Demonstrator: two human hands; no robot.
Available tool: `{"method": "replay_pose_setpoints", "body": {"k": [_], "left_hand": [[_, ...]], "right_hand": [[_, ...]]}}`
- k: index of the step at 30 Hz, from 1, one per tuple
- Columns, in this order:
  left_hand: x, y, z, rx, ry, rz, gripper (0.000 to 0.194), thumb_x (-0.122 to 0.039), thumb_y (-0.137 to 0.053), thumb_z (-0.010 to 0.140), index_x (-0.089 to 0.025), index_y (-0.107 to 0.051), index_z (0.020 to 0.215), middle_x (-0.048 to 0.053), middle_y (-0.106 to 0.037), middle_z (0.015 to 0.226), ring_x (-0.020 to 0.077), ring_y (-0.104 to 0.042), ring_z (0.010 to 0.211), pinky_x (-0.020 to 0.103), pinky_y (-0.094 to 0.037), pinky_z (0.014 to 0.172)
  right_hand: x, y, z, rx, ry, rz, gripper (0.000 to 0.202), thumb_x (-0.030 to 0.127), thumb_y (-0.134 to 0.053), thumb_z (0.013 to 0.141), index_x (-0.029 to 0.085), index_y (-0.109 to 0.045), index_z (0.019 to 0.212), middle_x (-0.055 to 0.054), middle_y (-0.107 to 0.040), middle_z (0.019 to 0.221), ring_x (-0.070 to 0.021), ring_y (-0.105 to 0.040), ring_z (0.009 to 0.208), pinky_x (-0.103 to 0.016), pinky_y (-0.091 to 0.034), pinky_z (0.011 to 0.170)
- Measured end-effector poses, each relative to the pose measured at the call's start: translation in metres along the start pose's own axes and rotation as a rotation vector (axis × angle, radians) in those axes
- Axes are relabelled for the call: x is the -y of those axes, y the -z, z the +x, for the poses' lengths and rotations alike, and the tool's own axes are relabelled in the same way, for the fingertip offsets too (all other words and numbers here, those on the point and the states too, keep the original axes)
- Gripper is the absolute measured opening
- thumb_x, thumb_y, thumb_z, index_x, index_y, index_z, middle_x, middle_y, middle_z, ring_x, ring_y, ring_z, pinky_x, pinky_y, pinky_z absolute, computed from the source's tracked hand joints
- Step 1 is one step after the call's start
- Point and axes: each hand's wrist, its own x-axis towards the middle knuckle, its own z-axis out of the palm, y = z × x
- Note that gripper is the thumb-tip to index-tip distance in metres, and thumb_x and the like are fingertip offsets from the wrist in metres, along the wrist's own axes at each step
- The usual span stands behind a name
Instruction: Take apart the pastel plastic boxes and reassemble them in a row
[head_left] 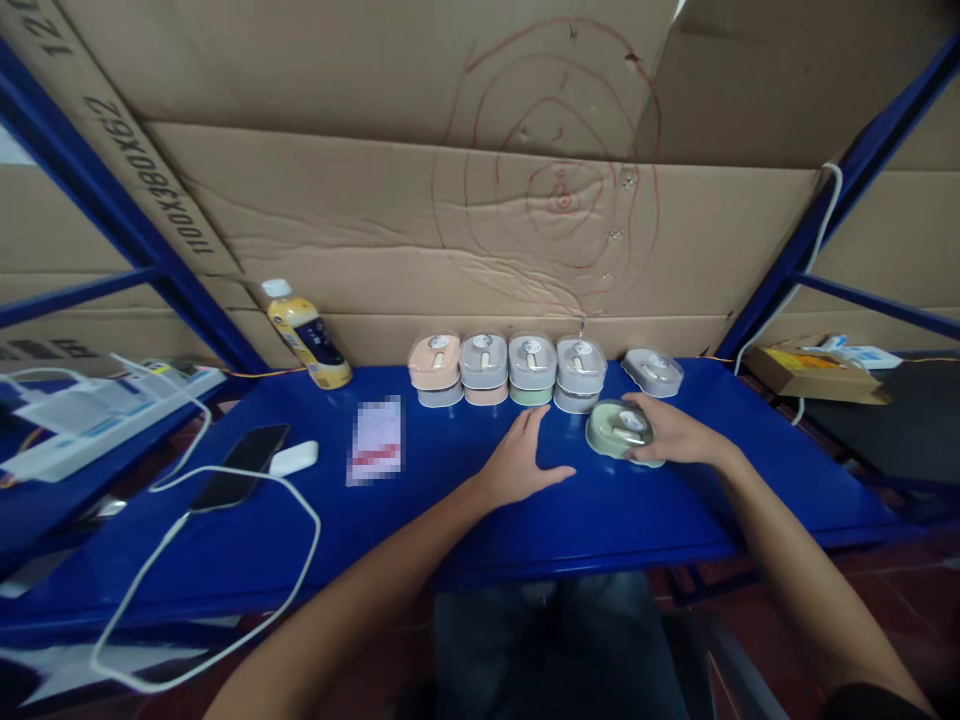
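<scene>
Left hand near green container in right hand

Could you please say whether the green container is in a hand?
The green container is in the right hand, between fingers and thumb; the left hand is apart.

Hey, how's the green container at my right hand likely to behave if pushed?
The green container probably holds its shape, looking moulded and rigid. Its glossy lid may feel slippery. Being low and broad, it should slide rather than tip.
</scene>
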Motion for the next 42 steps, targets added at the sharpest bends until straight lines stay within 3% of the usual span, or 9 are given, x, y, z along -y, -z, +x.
{"method": "replay_pose_setpoints", "body": {"k": [5, 8, 12, 15, 20, 23, 29, 35, 42], "left_hand": [[0.010, -0.005, 0.000, 0.091, -0.022, -0.111, 0.135, -0.059, -0.095, 0.057, -0.019, -0.021, 0.162, 0.025, -0.035, 0.162, 0.0441, -0.037, 0.151, 0.061, -0.035, 0.122], [0.017, -0.003, 0.001, 0.135, -0.047, -0.126, 0.136, -0.057, -0.097, 0.053, -0.021, -0.024, 0.161, 0.023, -0.039, 0.162, 0.0440, -0.041, 0.148, 0.060, -0.037, 0.121], [0.022, 0.002, 0.006, 0.081, -0.053, -0.115, 0.129, -0.051, -0.096, 0.056, -0.020, -0.026, 0.160, 0.020, -0.049, 0.154, 0.0414, -0.050, 0.141, 0.057, -0.042, 0.117], [0.022, 0.004, 0.009, 0.093, -0.054, -0.117, 0.127, -0.048, -0.095, 0.057, -0.020, -0.026, 0.160, 0.019, -0.052, 0.151, 0.0395, -0.053, 0.139, 0.056, -0.044, 0.116], [0.022, 0.011, 0.006, 0.103, -0.070, -0.052, 0.122, -0.043, -0.093, 0.060, -0.019, -0.027, 0.160, 0.020, -0.048, 0.155, 0.0392, -0.050, 0.141, 0.056, -0.042, 0.118], [0.019, 0.022, 0.003, 0.130, -0.094, 0.030, 0.112, -0.039, -0.089, 0.067, -0.020, -0.030, 0.160, 0.018, -0.048, 0.155, 0.0377, -0.047, 0.143, 0.056, -0.040, 0.120], [0.015, 0.033, -0.002, 0.127, -0.148, 0.176, 0.058, -0.034, -0.083, 0.079, -0.027, -0.068, 0.134, 0.012, -0.053, 0.143, 0.0335, -0.051, 0.138, 0.052, -0.043, 0.118], [0.017, 0.035, -0.002, 0.149, -0.217, 0.187, 0.045, -0.037, -0.077, 0.086, -0.028, -0.072, 0.130, 0.013, -0.054, 0.141, 0.0318, -0.048, 0.140, 0.051, -0.043, 0.118], [0.020, 0.050, 0.003, -0.022, -0.150, 0.122, 0.038, -0.047, -0.062, 0.097, -0.024, -0.073, 0.126, 0.011, -0.062, 0.134, 0.0313, -0.053, 0.134, 0.051, -0.044, 0.117]], "right_hand": [[0.039, -0.025, 0.008, 0.086, 0.355, 0.162, 0.101, 0.059, -0.090, 0.063, 0.025, -0.049, 0.148, -0.014, -0.062, 0.140, -0.0382, -0.060, 0.129, -0.056, -0.049, 0.108], [0.050, -0.044, 0.023, 0.053, 0.396, 0.171, 0.107, 0.061, -0.090, 0.062, 0.025, -0.045, 0.152, -0.016, -0.059, 0.145, -0.0397, -0.058, 0.131, -0.059, -0.048, 0.109], [0.047, -0.058, 0.034, -0.071, 0.452, 0.179, 0.102, 0.063, -0.087, 0.066, 0.025, -0.045, 0.152, -0.017, -0.059, 0.144, -0.0392, -0.058, 0.132, -0.060, -0.049, 0.109], [0.044, -0.063, 0.030, -0.187, 0.471, 0.204, 0.095, 0.060, -0.085, 0.072, 0.026, -0.045, 0.150, -0.016, -0.061, 0.141, -0.0380, -0.060, 0.130, -0.060, -0.050, 0.109], [0.047, -0.068, 0.021, -0.245, 0.428, 0.231, 0.089, 0.058, -0.083, 0.074, 0.026, -0.046, 0.148, -0.016, -0.062, 0.138, -0.0370, -0.061, 0.128, -0.058, -0.052, 0.107], [0.045, -0.065, 0.022, -0.276, 0.422, 0.237, 0.085, 0.057, -0.081, 0.077, 0.025, -0.046, 0.148, -0.016, -0.062, 0.139, -0.0363, -0.061, 0.128, -0.056, -0.052, 0.107], [0.028, -0.047, 0.026, -0.415, 0.351, 0.253, 0.069, 0.055, -0.068, 0.089, 0.022, -0.046, 0.145, -0.017, -0.063, 0.139, -0.0354, -0.064, 0.125, -0.055, -0.051, 0.106], [0.020, -0.033, 0.027, -0.355, 0.343, 0.275, 0.064, 0.056, -0.066, 0.091, 0.024, -0.047, 0.143, -0.014, -0.068, 0.135, -0.0331, -0.067, 0.121, -0.050, -0.052, 0.104], [0.014, -0.034, 0.030, -0.324, 0.297, 0.291, 0.062, 0.058, -0.062, 0.092, 0.025, -0.049, 0.143, -0.011, -0.071, 0.128, -0.0326, -0.070, 0.112, -0.050, -0.054, 0.098]]}}
